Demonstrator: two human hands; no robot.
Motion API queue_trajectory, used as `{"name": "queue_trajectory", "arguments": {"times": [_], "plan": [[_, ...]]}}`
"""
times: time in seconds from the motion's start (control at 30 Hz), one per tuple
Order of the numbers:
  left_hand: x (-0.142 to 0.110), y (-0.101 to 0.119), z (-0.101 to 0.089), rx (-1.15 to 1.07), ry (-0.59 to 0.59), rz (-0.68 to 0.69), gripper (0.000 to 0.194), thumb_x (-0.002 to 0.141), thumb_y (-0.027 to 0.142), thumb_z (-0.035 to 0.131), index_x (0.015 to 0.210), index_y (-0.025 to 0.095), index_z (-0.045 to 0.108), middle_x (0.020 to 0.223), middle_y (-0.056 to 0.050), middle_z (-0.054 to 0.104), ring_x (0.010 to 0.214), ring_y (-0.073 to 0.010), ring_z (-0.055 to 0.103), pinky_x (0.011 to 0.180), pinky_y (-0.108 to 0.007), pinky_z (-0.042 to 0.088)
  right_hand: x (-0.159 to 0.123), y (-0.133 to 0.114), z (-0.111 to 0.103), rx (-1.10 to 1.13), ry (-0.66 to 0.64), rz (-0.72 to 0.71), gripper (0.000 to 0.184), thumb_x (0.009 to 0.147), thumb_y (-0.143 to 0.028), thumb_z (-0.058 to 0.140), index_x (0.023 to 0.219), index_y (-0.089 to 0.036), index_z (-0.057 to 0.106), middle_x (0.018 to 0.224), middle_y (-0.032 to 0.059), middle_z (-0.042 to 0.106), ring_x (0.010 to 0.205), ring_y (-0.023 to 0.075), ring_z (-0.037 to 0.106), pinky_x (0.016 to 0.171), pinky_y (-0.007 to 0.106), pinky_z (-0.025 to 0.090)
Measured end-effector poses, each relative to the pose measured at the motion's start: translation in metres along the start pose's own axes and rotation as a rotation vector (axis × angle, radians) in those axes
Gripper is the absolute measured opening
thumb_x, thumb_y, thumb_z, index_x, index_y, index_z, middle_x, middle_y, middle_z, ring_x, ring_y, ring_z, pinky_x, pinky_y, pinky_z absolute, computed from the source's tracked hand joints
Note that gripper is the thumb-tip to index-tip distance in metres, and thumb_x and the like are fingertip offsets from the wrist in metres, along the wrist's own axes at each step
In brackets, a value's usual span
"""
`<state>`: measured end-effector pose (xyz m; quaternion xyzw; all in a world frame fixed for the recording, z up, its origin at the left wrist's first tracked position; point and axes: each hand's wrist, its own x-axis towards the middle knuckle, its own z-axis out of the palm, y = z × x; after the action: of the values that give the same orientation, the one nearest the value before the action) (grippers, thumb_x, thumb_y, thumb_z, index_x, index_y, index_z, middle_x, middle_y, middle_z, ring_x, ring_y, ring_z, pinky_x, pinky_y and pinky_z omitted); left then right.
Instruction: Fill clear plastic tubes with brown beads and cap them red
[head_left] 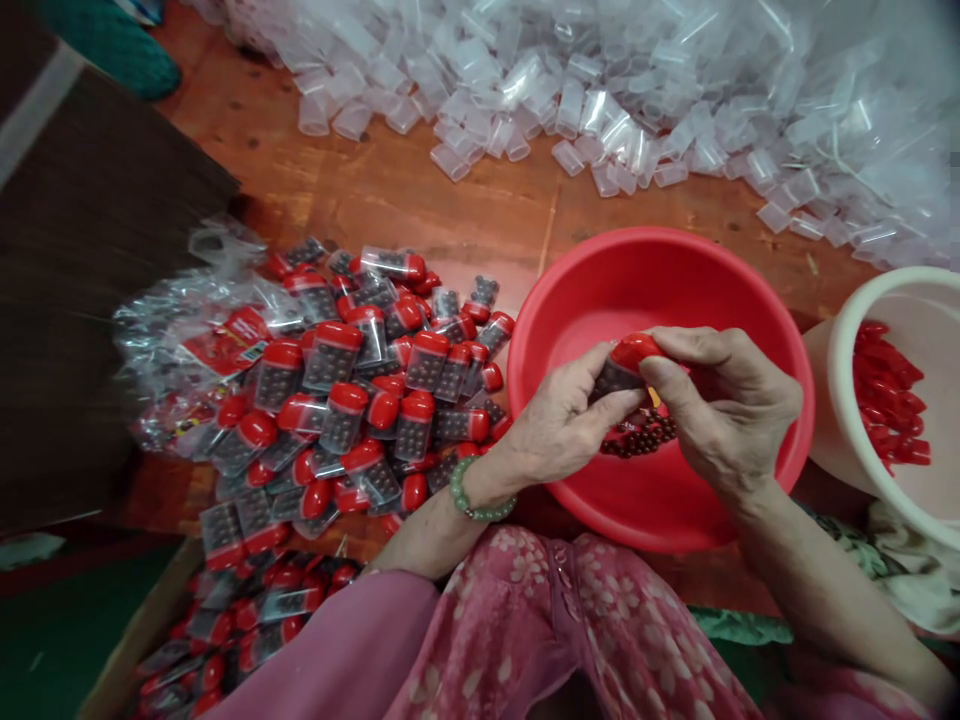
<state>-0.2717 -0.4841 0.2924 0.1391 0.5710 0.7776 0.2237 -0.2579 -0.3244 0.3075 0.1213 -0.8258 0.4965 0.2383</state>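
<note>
My left hand (pixel 559 420) and my right hand (pixel 720 400) meet over a red basin (pixel 600 290). Between them they pinch a small clear container (pixel 622 368) filled with dark beads. My left fingers grip its body, while my right thumb and fingers press on its red cap (pixel 634 350). Loose dark red beads (pixel 641 432) lie in the basin just under my hands. A green bead bracelet (pixel 476 500) circles my left wrist.
A pile of capped, filled containers (pixel 360 390) lies to the left on the wooden floor, with more in a box (pixel 240 610) near my knee. Empty clear containers (pixel 600 90) heap along the back. A white basin (pixel 862 330) at the right holds red caps (pixel 892 400).
</note>
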Motion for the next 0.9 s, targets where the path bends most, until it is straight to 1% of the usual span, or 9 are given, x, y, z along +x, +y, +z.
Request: {"name": "queue_trajectory", "arguments": {"times": [0.07,0.17,0.23,0.37,0.47,0.53,0.67,0.8,0.9], "plan": [[-0.001,0.0,-0.003,-0.062,-0.018,-0.034,0.023,0.092,0.038,0.068,0.101,0.019,0.058,0.086,-0.001,0.062,0.077,-0.0138,0.057,0.073,-0.028,0.051,-0.001,0.006,-0.004,-0.067,-0.104,-0.149,0.037,0.085,-0.03,0.083,0.119,-0.03,0.07,0.105,0.0054,0.079,0.095,0.0246,0.077,0.083,0.04,0.064],[0.0,0.0,-0.007,-0.116,-0.066,-0.108,0.03,0.093,0.044,0.068,0.101,0.018,0.057,0.086,-0.003,0.064,0.075,-0.0138,0.061,0.07,-0.026,0.052,-0.002,0.011,-0.01,-0.211,-0.257,-0.307,0.078,0.075,-0.042,0.09,0.144,-0.027,0.055,0.12,0.0143,0.075,0.107,0.0347,0.073,0.089,0.05,0.062],[0.001,0.002,-0.009,-0.122,-0.075,-0.143,0.032,0.092,0.045,0.068,0.101,0.017,0.057,0.085,-0.003,0.063,0.076,-0.0137,0.062,0.069,-0.025,0.052,-0.001,0.01,-0.012,-0.344,-0.327,-0.346,0.088,0.078,-0.045,0.086,0.152,-0.026,0.044,0.127,0.0188,0.071,0.113,0.039,0.07,0.091,0.054,0.059],[0.004,0.006,-0.009,0.019,-0.026,-0.129,0.023,0.093,0.038,0.065,0.096,0.017,0.056,0.085,-0.001,0.058,0.075,-0.0122,0.054,0.069,-0.024,0.047,0.005,0.004,-0.012,-0.608,-0.376,-0.414,0.075,0.088,-0.044,0.069,0.153,-0.02,0.039,0.122,0.0206,0.071,0.106,0.0393,0.07,0.082,0.054,0.055],[0.006,0.006,-0.008,0.146,-0.03,-0.09,0.019,0.093,0.035,0.063,0.092,0.018,0.054,0.085,-0.001,0.056,0.08,-0.015,0.053,0.078,-0.029,0.049,0.009,0.001,-0.009,-0.697,-0.372,-0.47,0.07,0.087,-0.035,0.061,0.149,-0.011,0.041,0.11,0.0207,0.071,0.095,0.0368,0.069,0.077,0.051,0.053],[0.006,0.004,-0.007,0.169,-0.044,-0.087,0.021,0.094,0.037,0.062,0.091,0.019,0.052,0.085,-0.001,0.057,0.082,-0.0167,0.054,0.083,-0.032,0.049,0.01,0.003,-0.009,-0.703,-0.39,-0.476,0.07,0.085,-0.031,0.06,0.149,-0.009,0.041,0.109,0.0211,0.071,0.094,0.0363,0.067,0.077,0.051,0.053],[0.005,0.002,-0.006,0.131,-0.087,-0.088,0.017,0.096,0.035,0.058,0.097,0.018,0.055,0.089,-0.002,0.058,0.082,-0.0161,0.053,0.077,-0.03,0.046,0.009,0.01,-0.014,-0.467,-0.464,-0.394,0.071,0.089,-0.04,0.064,0.151,-0.014,0.041,0.118,0.0197,0.069,0.101,0.0338,0.067,0.08,0.049,0.057],[0.003,0.005,-0.007,0.049,-0.133,-0.073,0.017,0.097,0.035,0.061,0.097,0.018,0.056,0.085,0.0,0.056,0.076,-0.0129,0.05,0.072,-0.027,0.044,0.009,0.014,-0.021,-0.163,-0.494,-0.257,0.072,0.09,-0.04,0.073,0.154,-0.021,0.045,0.132,0.0159,0.068,0.116,0.0294,0.068,0.094,0.045,0.059],[0.003,0.006,-0.007,-0.015,-0.139,-0.096,0.023,0.096,0.04,0.063,0.094,0.018,0.055,0.084,0.0,0.058,0.075,-0.0135,0.053,0.074,-0.028,0.045,0.011,0.012,-0.025,-0.023,-0.472,-0.114,0.058,0.096,-0.034,0.068,0.152,-0.026,0.055,0.134,0.0107,0.072,0.117,0.0251,0.07,0.099,0.042,0.06]]}}
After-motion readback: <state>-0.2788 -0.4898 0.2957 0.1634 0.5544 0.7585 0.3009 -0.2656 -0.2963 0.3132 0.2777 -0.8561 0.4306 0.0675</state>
